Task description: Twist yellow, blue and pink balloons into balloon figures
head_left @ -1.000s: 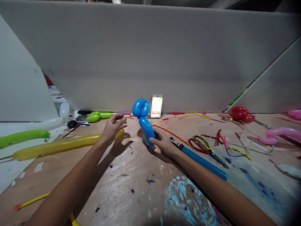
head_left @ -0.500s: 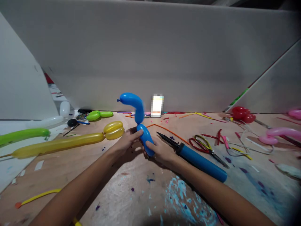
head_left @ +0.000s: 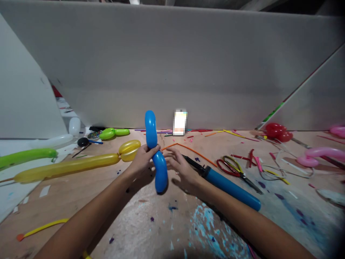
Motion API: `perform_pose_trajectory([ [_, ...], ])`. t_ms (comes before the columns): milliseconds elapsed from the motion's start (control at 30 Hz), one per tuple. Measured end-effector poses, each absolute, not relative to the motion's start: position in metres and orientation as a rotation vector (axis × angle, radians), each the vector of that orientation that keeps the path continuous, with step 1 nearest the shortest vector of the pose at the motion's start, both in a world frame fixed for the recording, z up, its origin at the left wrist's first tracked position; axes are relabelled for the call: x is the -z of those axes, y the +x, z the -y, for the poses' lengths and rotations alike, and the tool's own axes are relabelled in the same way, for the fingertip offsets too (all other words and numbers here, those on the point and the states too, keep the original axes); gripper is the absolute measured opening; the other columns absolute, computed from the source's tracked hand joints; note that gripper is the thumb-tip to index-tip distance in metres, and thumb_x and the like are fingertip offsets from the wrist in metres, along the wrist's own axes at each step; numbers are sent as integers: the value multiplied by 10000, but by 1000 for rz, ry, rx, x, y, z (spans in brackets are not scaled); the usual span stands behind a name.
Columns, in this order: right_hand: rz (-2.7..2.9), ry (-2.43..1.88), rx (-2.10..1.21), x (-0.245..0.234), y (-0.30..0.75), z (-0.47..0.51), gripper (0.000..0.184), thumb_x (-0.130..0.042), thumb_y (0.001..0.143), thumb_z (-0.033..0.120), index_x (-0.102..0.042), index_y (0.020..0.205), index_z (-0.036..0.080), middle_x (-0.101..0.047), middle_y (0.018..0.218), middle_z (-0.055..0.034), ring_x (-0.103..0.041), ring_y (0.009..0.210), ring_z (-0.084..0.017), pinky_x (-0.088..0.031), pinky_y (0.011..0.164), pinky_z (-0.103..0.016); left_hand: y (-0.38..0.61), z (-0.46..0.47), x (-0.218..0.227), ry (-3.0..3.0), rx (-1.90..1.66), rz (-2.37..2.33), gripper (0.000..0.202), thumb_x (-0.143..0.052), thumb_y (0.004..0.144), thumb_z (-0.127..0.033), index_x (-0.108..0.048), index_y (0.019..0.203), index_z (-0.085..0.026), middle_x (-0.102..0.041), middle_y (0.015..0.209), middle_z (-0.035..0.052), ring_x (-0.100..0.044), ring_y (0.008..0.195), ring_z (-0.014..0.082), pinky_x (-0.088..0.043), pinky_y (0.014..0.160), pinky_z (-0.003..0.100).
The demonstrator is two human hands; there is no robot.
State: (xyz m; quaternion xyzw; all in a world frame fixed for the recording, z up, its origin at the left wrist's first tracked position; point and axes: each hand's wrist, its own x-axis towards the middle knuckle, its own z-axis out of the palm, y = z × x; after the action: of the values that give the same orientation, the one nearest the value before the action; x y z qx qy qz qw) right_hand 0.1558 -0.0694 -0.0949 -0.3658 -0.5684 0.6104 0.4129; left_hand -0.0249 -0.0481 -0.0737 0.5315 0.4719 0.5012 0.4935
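Note:
A blue modelling balloon [head_left: 161, 172], twisted into two segments, stands upright at the middle of the head view. My left hand [head_left: 142, 158] pinches it at the narrow twist between the segments. One segment rises above my fingers and the other hangs below them. Just right of the lower segment is my right hand [head_left: 183, 167], its fingers loosely spread and holding nothing. Whether its fingertips still brush the balloon I cannot tell. A blue balloon pump [head_left: 231, 187] with a black nozzle lies behind my right wrist.
Left lie a yellow balloon [head_left: 67, 165] and a green balloon [head_left: 28, 156]. Scissors [head_left: 239, 172] rest right of the pump, near pink and red balloon scraps. A lit phone [head_left: 180, 123] leans on the grey panel [head_left: 167, 64]. Red balloons [head_left: 279, 132] sit at the right.
My right hand has let go of the lower segment and opened. The left hand now grips the twist. The balloon has turned, its upper segment straighter and its knotted end out of sight.

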Motion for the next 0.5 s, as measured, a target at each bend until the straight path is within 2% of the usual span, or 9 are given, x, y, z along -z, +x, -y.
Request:
perform_pose_trajectory([
  [100,1403,-888,-1296,77,162,64,530,-674,761,505,-501,1201,267,-581,1025,-40,-550,795,-152,-458,631,-267,-30,56,61,1853,-996,-1309,153,-529,829,-248,-636,891,-158,-638,792,40,-572,721,185,-442,666,311],
  [167,1333,-877,-1240,64,166,63,534,-727,711,488,-529,1140,239,-579,954,-33,-546,787,-156,-462,635,-267,-34,61,53,2285,-818,-1348,190,-504,799,-156,-660,906,-172,-638,843,59,-567,795,215,-439,720,346],
  [233,1221,-875,-1255,53,168,63,521,-739,702,474,-529,1108,225,-578,889,-20,-535,698,-138,-439,554,-247,-38,64,46,2570,-762,-1404,256,-514,781,-122,-677,967,-192,-637,926,81,-556,879,243,-441,779,380],
  [300,1112,-843,-1279,46,170,63,485,-747,701,451,-523,1060,215,-584,839,-4,-509,598,-115,-410,482,-235,-41,66,42,2689,-923,-1497,333,-554,784,-133,-655,1091,-211,-622,1064,103,-533,1000,272,-434,861,423],
  [367,1012,-796,-1276,45,170,61,449,-773,679,417,-522,988,208,-598,801,9,-531,580,-112,-436,490,-237,-41,67,40,2709,-1248,-1571,383,-599,790,-163,-618,1167,-222,-583,1181,121,-492,1105,297,-396,942,477],
  [433,931,-782,-1301,47,169,58,432,-797,654,392,-529,935,204,-623,796,6,-594,638,-133,-485,553,-248,-39,69,40,2647,-1546,-1533,315,-632,790,-195,-632,1105,-214,-597,1141,119,-507,1090,293,-389,946,490],
  [500,881,-785,-1353,50,167,56,428,-811,635,377,-544,921,201,-648,815,-5,-636,705,-158,-508,592,-256,-34,69,42,2492,-1586,-1385,202,-640,802,-234,-642,1001,-199,-639,985,88,-571,945,243,-444,861,431],
])
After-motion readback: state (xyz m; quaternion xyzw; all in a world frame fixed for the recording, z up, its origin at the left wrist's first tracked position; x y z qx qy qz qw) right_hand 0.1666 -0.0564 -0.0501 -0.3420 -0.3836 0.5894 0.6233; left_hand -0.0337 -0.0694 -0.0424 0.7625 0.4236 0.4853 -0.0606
